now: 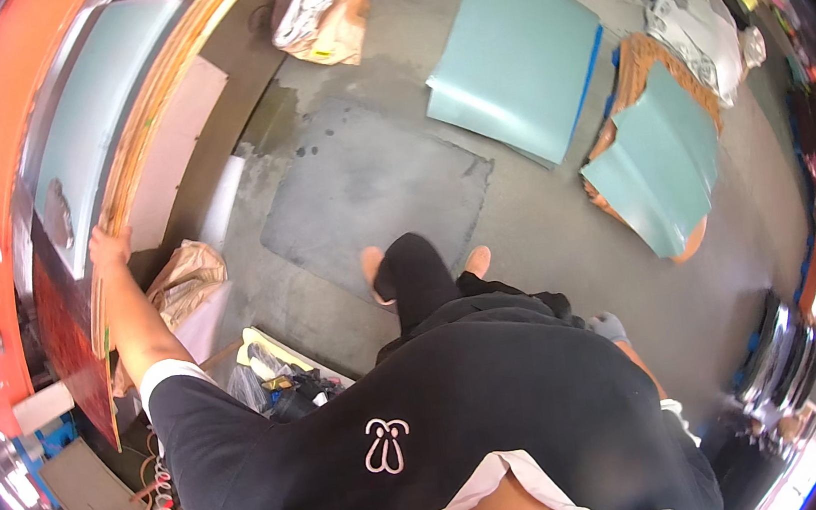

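Note:
My left hand [109, 248], bare, is closed over the edge of a layered wooden board [135, 135] at the left. Just beyond it on the board's far side lies a pale teal sheet [98, 94] with a grey patch near its lower end. A dark red-brown panel [75, 333] stands below that hand. My right hand [607, 327], in a grey glove, hangs low beside my right hip, apart from the sheets on the floor. Its fingers are mostly hidden and too small to read.
An orange machine frame [3, 190] runs along the left. A grey mat [376, 193] lies before my feet. Teal sheets [521, 56] and a cut teal piece on brown material [669, 160] lie ahead right. A box of tools and bags [286, 375] stands near my left side.

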`<action>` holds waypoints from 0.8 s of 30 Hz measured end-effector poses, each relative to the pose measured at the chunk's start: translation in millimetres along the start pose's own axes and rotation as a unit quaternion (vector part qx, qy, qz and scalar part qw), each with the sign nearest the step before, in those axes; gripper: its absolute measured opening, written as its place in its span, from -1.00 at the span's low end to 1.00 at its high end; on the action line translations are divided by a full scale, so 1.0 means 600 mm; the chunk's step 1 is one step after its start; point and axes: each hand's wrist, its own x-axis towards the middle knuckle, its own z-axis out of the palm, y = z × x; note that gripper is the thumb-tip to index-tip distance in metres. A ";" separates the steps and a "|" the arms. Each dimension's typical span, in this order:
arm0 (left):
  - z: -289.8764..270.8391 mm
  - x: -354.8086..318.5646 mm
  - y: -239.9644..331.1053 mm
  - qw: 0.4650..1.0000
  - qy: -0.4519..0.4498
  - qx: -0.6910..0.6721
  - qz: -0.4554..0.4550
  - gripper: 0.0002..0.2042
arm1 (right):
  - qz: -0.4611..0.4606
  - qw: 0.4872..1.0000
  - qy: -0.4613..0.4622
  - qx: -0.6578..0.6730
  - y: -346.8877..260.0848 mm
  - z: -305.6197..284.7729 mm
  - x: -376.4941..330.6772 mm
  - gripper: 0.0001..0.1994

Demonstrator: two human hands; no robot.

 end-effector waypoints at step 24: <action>0.105 0.052 -0.067 0.996 0.084 -0.006 0.011 -0.06 | -0.005 0.995 -0.102 -0.005 0.049 0.046 0.053 -0.72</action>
